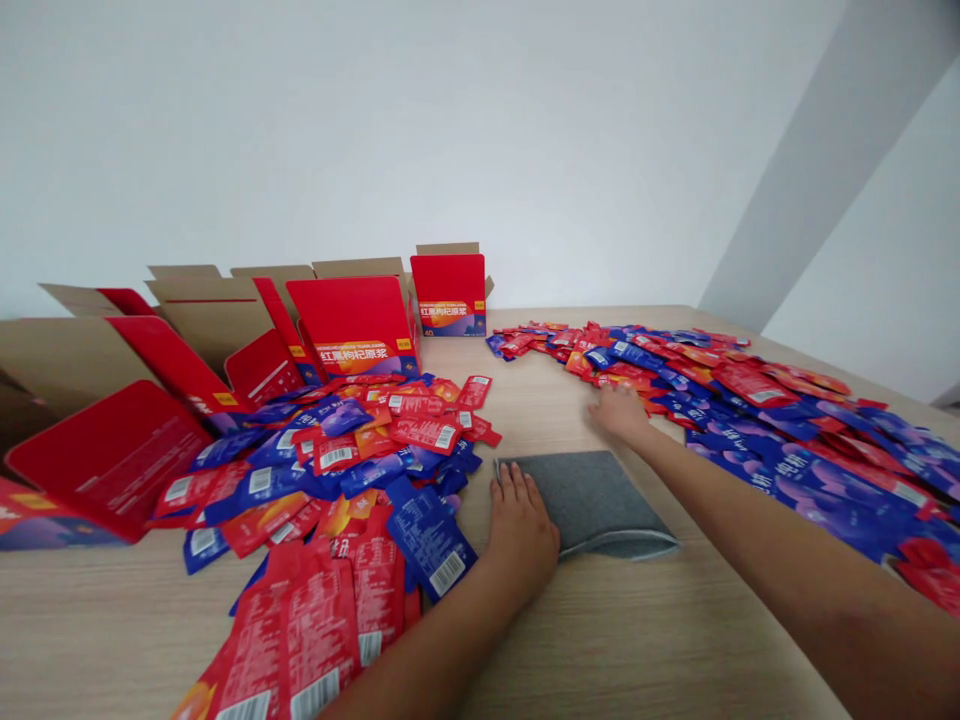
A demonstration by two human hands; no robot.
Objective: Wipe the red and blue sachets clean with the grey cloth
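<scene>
A grey felt pouch (pixel 600 490) lies flat on the table in front of me, its open edge gaping slightly toward me. My left hand (pixel 521 525) rests with fingers stretched out along the pouch's left side. My right hand (pixel 621 412) reaches past the pouch to the near left edge of a long pile of red and blue sachets (pixel 750 390). Its fingers look apart and hold nothing I can see; whether they touch a sachet is unclear. Beside my left forearm lies another heap of red and blue sachets (pixel 337 440), with a blue sachet (pixel 429 535) nearest the hand.
Several open red cartons with brown inner flaps line the left and back, including a red carton (pixel 364 325) behind the left heap. Another red carton (pixel 450 290) stands alone by the white wall (pixel 480 130). Everything sits on a light wooden table (pixel 600 640).
</scene>
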